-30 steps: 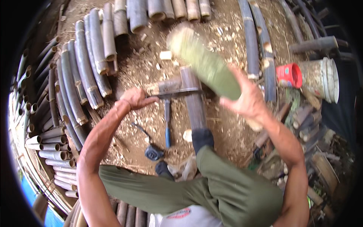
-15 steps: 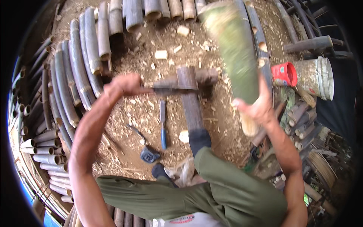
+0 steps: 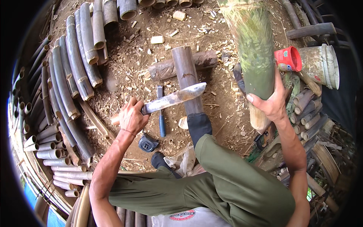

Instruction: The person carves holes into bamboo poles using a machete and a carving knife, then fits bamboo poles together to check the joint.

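My left hand (image 3: 133,116) is closed round the handle of a machete (image 3: 176,97), whose broad, stained blade points right. Below the blade, a dark bamboo length (image 3: 185,72) rests across a short log (image 3: 162,70), my dark-clad foot against its near end. On the right, my right hand (image 3: 271,101) grips the lower part of a thick green bamboo piece (image 3: 257,53). Its surface looks scraped and its near end tapers to pale material; the far end runs out of view. A flat tool with a blue handle (image 3: 162,125) lies below the machete.
A tape measure (image 3: 147,143) lies on the chip-strewn ground (image 3: 128,60) by my feet. Cut bamboo lengths (image 3: 77,60) line the left and far sides. At the right stand a red tub (image 3: 286,59) and a dirty whitish bucket (image 3: 317,66), above stacked bamboo (image 3: 308,109).
My left hand has come nearer and a little right, and the machete blade now slants up to the right. The green bamboo has shifted slightly right, still in my right hand.
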